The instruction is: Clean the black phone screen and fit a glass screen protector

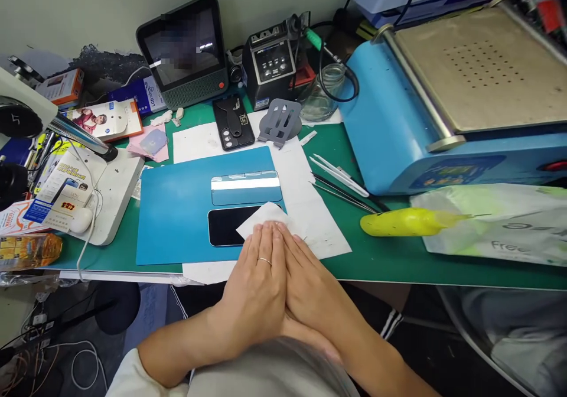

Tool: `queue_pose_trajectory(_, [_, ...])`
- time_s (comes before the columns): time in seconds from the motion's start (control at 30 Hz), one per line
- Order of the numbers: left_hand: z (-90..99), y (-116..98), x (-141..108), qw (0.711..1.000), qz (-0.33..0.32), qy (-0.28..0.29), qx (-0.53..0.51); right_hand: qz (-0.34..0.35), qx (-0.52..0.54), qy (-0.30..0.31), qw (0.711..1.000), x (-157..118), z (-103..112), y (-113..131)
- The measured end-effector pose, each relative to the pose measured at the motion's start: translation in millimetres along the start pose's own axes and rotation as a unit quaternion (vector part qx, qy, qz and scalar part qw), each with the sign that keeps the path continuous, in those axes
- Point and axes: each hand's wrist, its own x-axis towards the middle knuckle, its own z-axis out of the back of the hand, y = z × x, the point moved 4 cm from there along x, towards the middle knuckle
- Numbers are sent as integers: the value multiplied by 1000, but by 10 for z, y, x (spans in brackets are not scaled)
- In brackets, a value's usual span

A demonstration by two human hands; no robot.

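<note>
Side by side, my left hand point(257, 285) and my right hand point(312, 282) press together, fingers stretched forward and closed up. A ring is on a left-hand finger. Under the fingertips of both hands is a white wipe point(257, 218), lying over the right part of a phone point(225, 227) with a dark screen. The palms hide the phone's lower right corner. Just beyond the phone lies a clear, reflective glass screen protector point(245, 188). Phone and glass rest on a blue mat point(172, 214), with white paper point(330, 243) beneath it.
Tweezers point(345, 193) and a yellow-handled pointed tool point(398, 222) lie to the right, before a blue heating-plate machine point(385, 131). Behind are a black phone case point(233, 123), grey stand point(280, 122), glass jar point(321, 98), soldering station point(270, 63) and display point(183, 48). A lamp base point(119, 190) stands left.
</note>
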Motion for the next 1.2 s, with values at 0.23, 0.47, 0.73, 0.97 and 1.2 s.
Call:
queue_pose_trajectory(0.23, [16, 165, 330, 999, 13, 21, -43, 3, 41, 53, 998, 182, -95, -292])
queue_pose_trajectory(0.47, [148, 611, 22, 996, 66, 3, -55, 38, 95, 59, 993, 595, -236, 72])
queue_pose_trajectory(0.73, [285, 1034, -559, 993, 94, -8, -66, 91, 112, 19, 989, 862, -397, 540])
queue_pose_trajectory(0.97, [322, 1204, -858, 984, 73, -120, -106, 130, 144, -32, 981, 794, -286, 458])
queue_pose_trajectory(1.2, [418, 1344, -764, 973, 65, -210, -71, 135, 312, -41, 940, 978, -12, 568])
